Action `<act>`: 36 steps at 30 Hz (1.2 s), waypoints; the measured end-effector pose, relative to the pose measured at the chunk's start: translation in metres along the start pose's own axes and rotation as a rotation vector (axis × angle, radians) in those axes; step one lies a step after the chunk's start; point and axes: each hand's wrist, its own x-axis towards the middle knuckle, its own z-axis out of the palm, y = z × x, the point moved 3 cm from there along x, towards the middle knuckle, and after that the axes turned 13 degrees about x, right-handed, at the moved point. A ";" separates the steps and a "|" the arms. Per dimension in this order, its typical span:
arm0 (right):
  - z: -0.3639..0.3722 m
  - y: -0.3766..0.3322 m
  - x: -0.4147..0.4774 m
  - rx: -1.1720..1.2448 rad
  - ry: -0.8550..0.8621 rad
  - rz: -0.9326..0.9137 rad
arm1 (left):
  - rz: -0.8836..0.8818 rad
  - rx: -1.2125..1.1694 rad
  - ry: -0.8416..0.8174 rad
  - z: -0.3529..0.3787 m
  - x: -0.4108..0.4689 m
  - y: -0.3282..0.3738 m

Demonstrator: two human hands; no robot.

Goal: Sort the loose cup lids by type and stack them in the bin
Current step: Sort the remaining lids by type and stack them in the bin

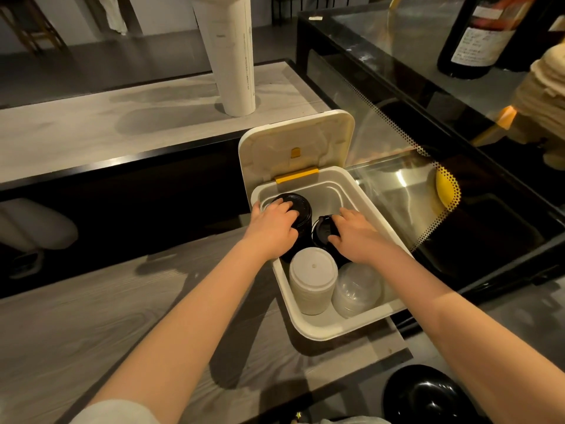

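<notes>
A white bin with its hinged lid raised sits at the counter's edge. Inside stand four stacks of lids. A tall stack of black lids is at the far left, and my left hand grips its top. A smaller stack of black sip lids stands to its right; my right hand holds its top, thumb at the near edge. In the near part of the bin are a stack of white lids and a stack of clear dome lids.
A tall sleeve of white paper cups stands on the back counter. A glass display case runs along the right, with a dark bottle on top. A black round object lies at the bottom right.
</notes>
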 end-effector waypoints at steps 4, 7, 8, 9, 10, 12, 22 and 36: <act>-0.016 -0.021 -0.003 0.107 0.113 -0.115 | -0.067 -0.055 0.121 -0.013 -0.016 -0.017; -0.026 -0.052 -0.003 0.144 0.211 -0.232 | -0.184 -0.059 0.183 -0.024 -0.040 -0.042; -0.028 -0.066 -0.004 0.124 0.238 -0.284 | -0.232 -0.058 0.191 -0.026 -0.050 -0.052; -0.028 -0.081 -0.005 0.092 0.260 -0.338 | -0.281 -0.055 0.197 -0.027 -0.061 -0.062; -0.027 -0.097 -0.006 0.058 0.278 -0.391 | -0.328 -0.049 0.202 -0.028 -0.074 -0.073; -0.019 -0.127 -0.008 0.011 0.282 -0.475 | -0.418 -0.024 0.207 -0.028 -0.100 -0.093; 0.065 -0.274 -0.014 -0.011 0.053 -0.745 | -0.827 -0.068 0.079 0.020 -0.248 -0.192; 0.217 -0.483 -0.043 -0.080 -0.210 -0.825 | -1.042 -0.149 -0.006 0.111 -0.423 -0.355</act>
